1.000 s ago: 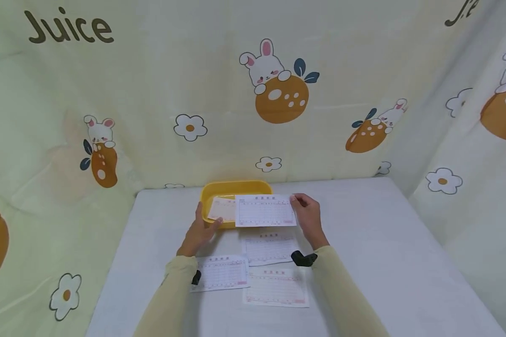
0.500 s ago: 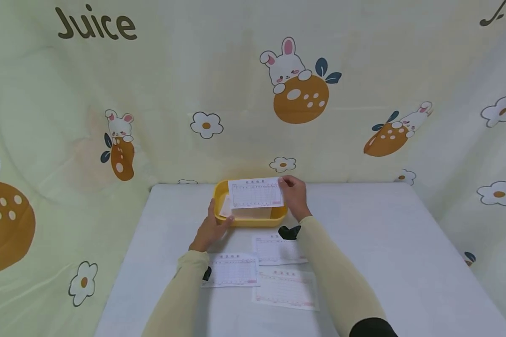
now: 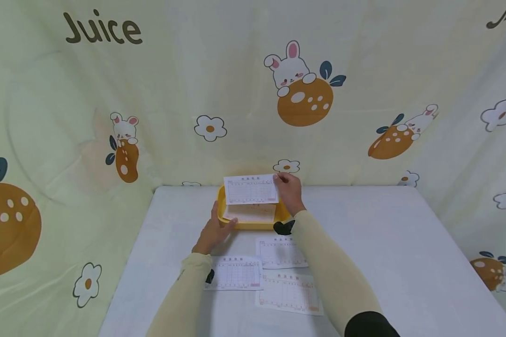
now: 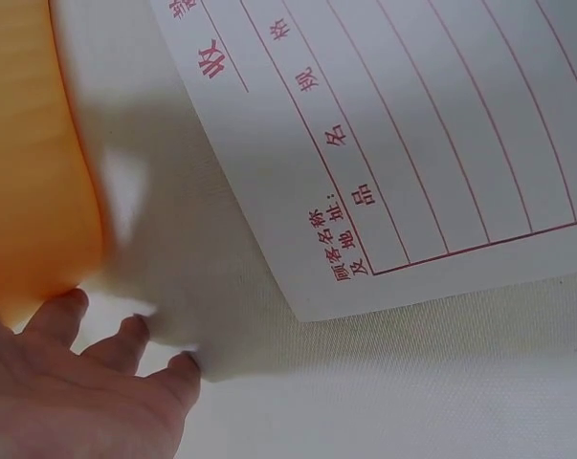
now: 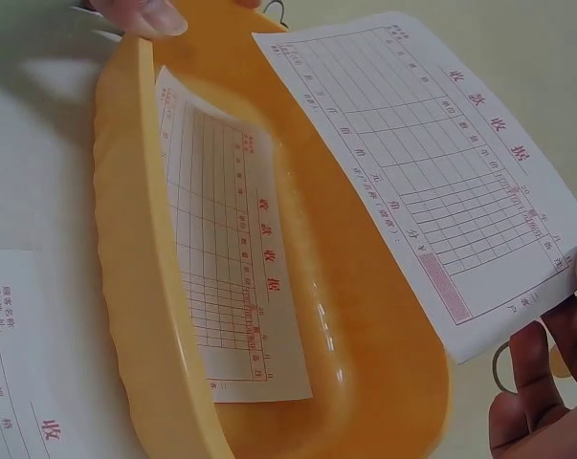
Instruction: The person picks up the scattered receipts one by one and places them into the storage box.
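Note:
A yellow plastic tray [image 3: 259, 226] stands at the table's back edge. My left hand [image 3: 214, 232] grips its front left corner, thumb over the rim; in the left wrist view several of its fingers show beside the tray wall. Between thumb and fingers of my right hand [image 3: 291, 193] is the right end of a white printed receipt slip [image 5: 432, 182], held tilted above the tray's back part. Inside the tray lies a pinkish receipt slip [image 5: 233, 258], apart from the held one.
Three more receipt slips lie on the white table in front of the tray: a left one [image 3: 237, 273], a right one [image 3: 280, 252] and a pink-lined one [image 3: 289, 292] nearest me. A curtain [image 3: 236, 84] printed with rabbits and oranges hangs behind the table.
My right hand has carried its slip left and back over the tray, uncovering more of the slip inside. The left hand keeps its hold on the tray corner. The head view has shifted slightly.

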Motion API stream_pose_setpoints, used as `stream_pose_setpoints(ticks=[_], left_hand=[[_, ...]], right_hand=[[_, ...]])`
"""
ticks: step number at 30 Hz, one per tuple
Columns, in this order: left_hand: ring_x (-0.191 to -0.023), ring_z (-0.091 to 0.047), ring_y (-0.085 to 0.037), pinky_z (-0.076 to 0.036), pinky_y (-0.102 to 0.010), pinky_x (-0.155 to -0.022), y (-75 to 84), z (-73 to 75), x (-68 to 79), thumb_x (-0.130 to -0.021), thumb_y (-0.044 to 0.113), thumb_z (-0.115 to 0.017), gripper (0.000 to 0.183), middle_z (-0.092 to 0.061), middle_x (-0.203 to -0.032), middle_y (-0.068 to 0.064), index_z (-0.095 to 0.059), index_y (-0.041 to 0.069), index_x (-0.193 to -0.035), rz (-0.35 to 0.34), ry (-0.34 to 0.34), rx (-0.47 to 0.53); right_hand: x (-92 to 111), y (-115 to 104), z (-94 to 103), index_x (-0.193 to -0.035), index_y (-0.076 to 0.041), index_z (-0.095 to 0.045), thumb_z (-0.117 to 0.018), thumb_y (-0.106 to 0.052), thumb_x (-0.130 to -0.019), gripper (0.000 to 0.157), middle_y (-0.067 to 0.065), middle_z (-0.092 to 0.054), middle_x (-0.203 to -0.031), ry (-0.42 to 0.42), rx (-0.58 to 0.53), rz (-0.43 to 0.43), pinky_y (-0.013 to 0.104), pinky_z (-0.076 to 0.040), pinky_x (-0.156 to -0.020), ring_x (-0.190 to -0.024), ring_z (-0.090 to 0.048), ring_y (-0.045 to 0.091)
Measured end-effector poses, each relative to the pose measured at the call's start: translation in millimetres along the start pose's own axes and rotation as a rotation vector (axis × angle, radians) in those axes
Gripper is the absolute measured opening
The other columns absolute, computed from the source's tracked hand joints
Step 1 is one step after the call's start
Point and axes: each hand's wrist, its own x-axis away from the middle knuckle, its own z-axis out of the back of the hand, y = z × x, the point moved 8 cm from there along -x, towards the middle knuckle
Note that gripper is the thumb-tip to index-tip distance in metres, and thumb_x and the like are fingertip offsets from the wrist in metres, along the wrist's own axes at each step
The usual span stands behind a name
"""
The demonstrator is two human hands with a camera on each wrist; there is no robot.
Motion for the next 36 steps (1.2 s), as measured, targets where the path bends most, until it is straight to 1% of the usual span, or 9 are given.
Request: stream_pose_setpoints(ticks=[7,12,15,18,22,25,30,34,36], left_hand=[[-0.148,-0.041,-0.053,-0.033,-0.064,-0.121,-1.6,-3.4,-2.7,-0.104,0.053,-0.064,0.102,-0.037,-0.164,-0.035,-0.001,0.01,-0.172,-0.005,-0.008,0.006],[-0.146,-0.042,-0.054,-0.034,-0.065,-0.12,0.5,-7.0,-4.1,-0.104,0.053,-0.065,0.102,-0.038,-0.162,-0.036,-0.002,0.009,-0.172,-0.032,-0.006,0.001],[-0.147,-0.042,-0.054,-0.033,-0.064,-0.12,0.7,-10.8,-5.6,-0.103,0.055,-0.063,0.102,-0.038,-0.162,-0.035,-0.001,0.011,-0.172,-0.025,-0.015,-0.017],[-0.15,-0.039,-0.052,-0.03,-0.063,-0.123,-1.6,-13.1,-6.1,-0.103,0.058,-0.062,0.103,-0.035,-0.166,-0.032,0.0,0.015,-0.173,0.008,-0.024,-0.031],[-0.151,-0.037,-0.053,-0.029,-0.065,-0.123,-1.0,-10.8,-3.5,-0.103,0.054,-0.065,0.102,-0.033,-0.167,-0.032,-0.002,0.014,-0.173,0.031,-0.012,-0.007],[-0.151,-0.036,-0.053,-0.028,-0.066,-0.123,-0.4,-10.3,-1.8,-0.104,0.051,-0.066,0.101,-0.032,-0.168,-0.031,-0.002,0.015,-0.173,0.042,-0.012,0.005],[-0.153,-0.035,-0.051,-0.027,-0.065,-0.124,-2.6,-10.4,-1.1,-0.104,0.054,-0.065,0.103,-0.03,-0.17,-0.028,0.001,0.017,-0.173,0.061,-0.02,-0.005],[-0.151,-0.037,-0.051,-0.028,-0.064,-0.123,-4.4,-6.1,-1.2,-0.104,0.054,-0.065,0.103,-0.032,-0.169,-0.029,0.001,0.017,-0.173,0.065,-0.019,-0.017],[-0.15,-0.039,-0.052,-0.029,-0.065,-0.123,-5.2,-2.3,-1.2,-0.104,0.053,-0.064,0.102,-0.034,-0.167,-0.032,0.001,0.015,-0.173,0.051,-0.012,-0.02]], right_hand=[[2,5,3.1,-0.131,0.004,-0.07,-0.059,-0.018,-0.113,0.031,0.02,-0.068,-0.128,-0.003,0.021,-0.011,0.042,-0.051,-0.107,-0.113,-0.058,0.033],[7,11,6.8,-0.128,0.007,-0.071,-0.059,-0.016,-0.112,0.03,0.022,-0.069,-0.126,0.009,0.061,-0.003,0.044,-0.051,-0.105,-0.112,-0.059,0.034],[10,15,8.2,-0.128,0.008,-0.071,-0.059,-0.016,-0.112,0.031,0.024,-0.07,-0.125,-0.002,0.072,0.003,0.045,-0.051,-0.105,-0.113,-0.061,0.036],[12,20,7.2,-0.132,0.009,-0.068,-0.059,-0.016,-0.112,0.033,0.024,-0.069,-0.127,-0.045,0.038,-0.007,0.046,-0.051,-0.107,-0.117,-0.062,0.038],[14,24,6.2,-0.137,0.009,-0.065,-0.059,-0.018,-0.112,0.037,0.023,-0.068,-0.131,-0.081,0.031,-0.005,0.047,-0.05,-0.111,-0.12,-0.062,0.038],[16,24,8.8,-0.139,0.008,-0.065,-0.06,-0.019,-0.112,0.038,0.022,-0.068,-0.134,-0.076,0.051,-0.001,0.047,-0.049,-0.112,-0.122,-0.062,0.036],[19,23,15.6,-0.139,0.005,-0.066,-0.06,-0.021,-0.112,0.038,0.021,-0.067,-0.137,-0.061,0.072,-0.009,0.046,-0.049,-0.112,-0.125,-0.061,0.035],[22,23,21.2,-0.139,0.005,-0.066,-0.061,-0.022,-0.112,0.039,0.021,-0.068,-0.136,-0.058,0.094,0.011,0.047,-0.05,-0.111,-0.125,-0.062,0.035],[24,24,24.1,-0.139,0.004,-0.066,-0.061,-0.023,-0.112,0.039,0.021,-0.068,-0.136,-0.063,0.099,0.02,0.047,-0.051,-0.111,-0.125,-0.062,0.035]])
